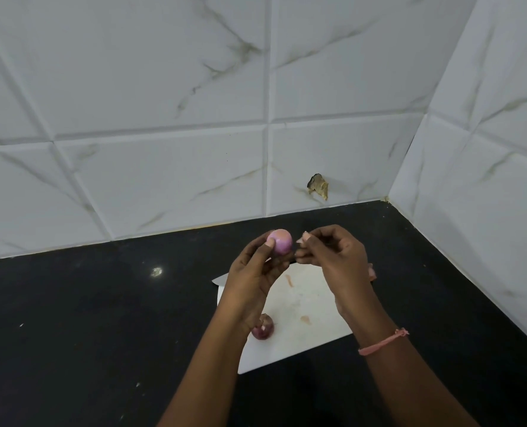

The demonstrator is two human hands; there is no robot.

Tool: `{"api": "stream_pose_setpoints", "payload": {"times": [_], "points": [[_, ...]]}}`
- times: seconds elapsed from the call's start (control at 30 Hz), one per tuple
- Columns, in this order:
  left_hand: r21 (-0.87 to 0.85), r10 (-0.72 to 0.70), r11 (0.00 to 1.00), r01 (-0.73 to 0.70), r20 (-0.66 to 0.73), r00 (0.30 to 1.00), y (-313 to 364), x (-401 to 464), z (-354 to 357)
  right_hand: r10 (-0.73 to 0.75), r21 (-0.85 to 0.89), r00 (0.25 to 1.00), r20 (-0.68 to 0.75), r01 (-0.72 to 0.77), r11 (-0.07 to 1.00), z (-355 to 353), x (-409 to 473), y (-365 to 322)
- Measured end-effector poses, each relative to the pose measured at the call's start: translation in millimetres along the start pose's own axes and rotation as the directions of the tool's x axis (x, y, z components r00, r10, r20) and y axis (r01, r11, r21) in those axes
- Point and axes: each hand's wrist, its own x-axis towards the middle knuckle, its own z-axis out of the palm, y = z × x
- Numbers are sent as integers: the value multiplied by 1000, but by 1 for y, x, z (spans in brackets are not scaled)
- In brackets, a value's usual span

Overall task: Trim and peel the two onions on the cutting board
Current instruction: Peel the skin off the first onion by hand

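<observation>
My left hand (257, 272) holds a small pink, peeled-looking onion (282, 241) up above the white cutting board (305, 306), thumb against its front. My right hand (333, 251) is just to the right of it and pinches a pale scrap of onion skin (302, 238) between fingertips. A second onion (263, 327), dark red with skin on it, lies on the board's left edge, partly hidden behind my left wrist. Thin bits of peel (289, 280) lie on the board.
The board sits on a black countertop (102, 318) in a corner of white marble-look tiled walls (163, 149). A pinkish piece (372, 272) shows beyond my right hand at the board's right edge. One wall tile has a chipped hole (318, 186).
</observation>
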Motion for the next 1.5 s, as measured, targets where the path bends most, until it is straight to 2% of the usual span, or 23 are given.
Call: {"api": "stream_pose_setpoints", "payload": {"times": [0.13,0.27,0.33,0.43,0.57,0.67,0.9,1.23,1.4,1.5], "points": [[-68,-33,997,33,-7,999,2,-1,1,-42,-61,992,-116,35,998,-10,7,8],[-78,-33,996,33,-7,999,2,-1,1,-12,-243,997,-71,-6,970,-15,15,19],[-51,-17,999,17,2,1000,1,0,0,-97,-306,993,-71,71,949,-14,10,18],[-8,11,1000,-11,30,999,0,-1,1,-292,-299,956,-31,270,915,-8,-1,10],[-4,38,999,-37,62,997,1,-2,1,-323,-190,940,110,339,921,-2,-9,3],[-3,59,998,-59,77,995,1,-3,1,-315,-195,931,182,348,917,1,-10,1],[122,101,986,-113,104,989,0,-3,0,-300,-137,936,186,327,935,1,-10,2],[53,81,995,-88,122,989,-3,0,0,-119,56,985,124,112,992,-2,-3,0],[54,101,993,-109,121,987,-3,-3,4,-140,36,976,166,136,990,4,-7,2],[77,117,989,-125,98,988,-3,-4,3,-204,-62,960,193,219,974,4,-8,4]]}}
